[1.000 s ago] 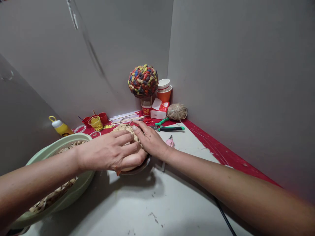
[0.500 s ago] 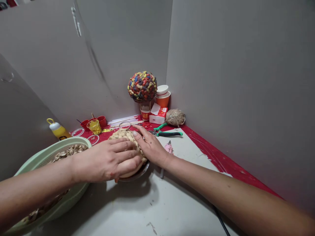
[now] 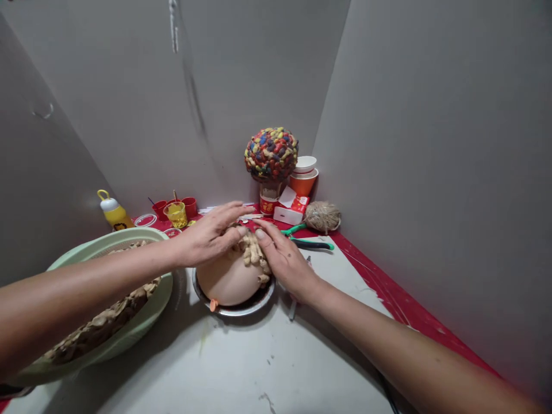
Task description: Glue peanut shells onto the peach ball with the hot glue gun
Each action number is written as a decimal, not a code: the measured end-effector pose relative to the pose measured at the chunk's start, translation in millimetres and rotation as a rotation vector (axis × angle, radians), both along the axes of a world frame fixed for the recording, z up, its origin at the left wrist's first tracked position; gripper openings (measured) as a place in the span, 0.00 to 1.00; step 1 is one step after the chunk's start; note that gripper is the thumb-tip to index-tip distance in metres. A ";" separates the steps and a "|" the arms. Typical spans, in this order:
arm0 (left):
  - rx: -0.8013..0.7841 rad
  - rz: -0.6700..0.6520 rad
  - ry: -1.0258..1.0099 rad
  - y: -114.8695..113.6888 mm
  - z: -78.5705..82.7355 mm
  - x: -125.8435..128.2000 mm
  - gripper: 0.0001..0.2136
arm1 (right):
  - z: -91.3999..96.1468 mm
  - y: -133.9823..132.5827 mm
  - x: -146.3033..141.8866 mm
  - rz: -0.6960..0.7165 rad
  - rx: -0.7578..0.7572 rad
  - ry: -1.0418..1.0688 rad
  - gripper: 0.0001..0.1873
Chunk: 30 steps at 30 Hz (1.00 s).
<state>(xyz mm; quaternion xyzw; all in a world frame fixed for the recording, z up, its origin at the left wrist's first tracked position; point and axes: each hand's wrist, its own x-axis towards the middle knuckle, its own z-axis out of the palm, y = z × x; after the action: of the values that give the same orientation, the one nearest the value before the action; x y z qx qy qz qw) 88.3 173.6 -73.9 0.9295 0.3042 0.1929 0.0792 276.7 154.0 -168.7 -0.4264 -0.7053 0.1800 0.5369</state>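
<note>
A pale balloon with an orange knotted neck lies in a round metal bowl. Peanut shells cover its far and right side, while the near side is bare. My left hand arches over the top with fingers outstretched; its thumb is at the shells. My right hand lies along the right side, fingers extended and thumb near the shells' upper edge. Neither hand is closed around anything. Behind my left forearm, a pale green basket contains many loose peanut shells.
At the back, a colourful peanut-shell ball tops a red cup. Beside it are paper cups, a red-and-white box and a twine ball. Green-handled pliers lie right of my hand. Paint cups and a yellow bottle stand left.
My left hand has lifted and moved up and away from the near side, uncovering the bare balloon and bowl. My right hand stays at the right side. The camera view has shifted left.
</note>
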 end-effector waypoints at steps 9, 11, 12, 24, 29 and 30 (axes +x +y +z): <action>-0.140 -0.029 0.054 6.6 -16.2 -1.1 0.23 | 23.5 -53.5 3.7 -0.080 0.458 -0.163 0.11; -0.142 -0.035 0.046 6.6 -16.9 -0.9 0.23 | 23.0 -54.8 1.3 -0.088 0.435 -0.217 0.11; -0.141 -0.033 0.043 6.5 -17.2 -0.8 0.22 | 22.2 -53.8 0.1 -0.091 0.418 -0.233 0.10; -0.120 -0.020 0.029 7.1 -21.2 0.0 0.21 | 22.0 -51.1 -11.6 -0.075 0.333 -0.253 0.07; -0.111 -0.007 0.038 7.2 -22.9 -0.5 0.20 | 20.3 -52.1 -10.1 -0.084 0.374 -0.343 0.07; -0.107 -0.007 0.039 7.3 -23.0 -0.5 0.20 | 20.0 -52.1 -10.2 -0.093 0.389 -0.370 0.07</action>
<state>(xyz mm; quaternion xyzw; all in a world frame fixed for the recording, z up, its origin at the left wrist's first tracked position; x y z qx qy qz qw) 87.8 180.9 -97.0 0.9286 0.3125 0.1578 0.1234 266.5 101.9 -148.7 -0.3729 -0.7923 -0.0648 0.4785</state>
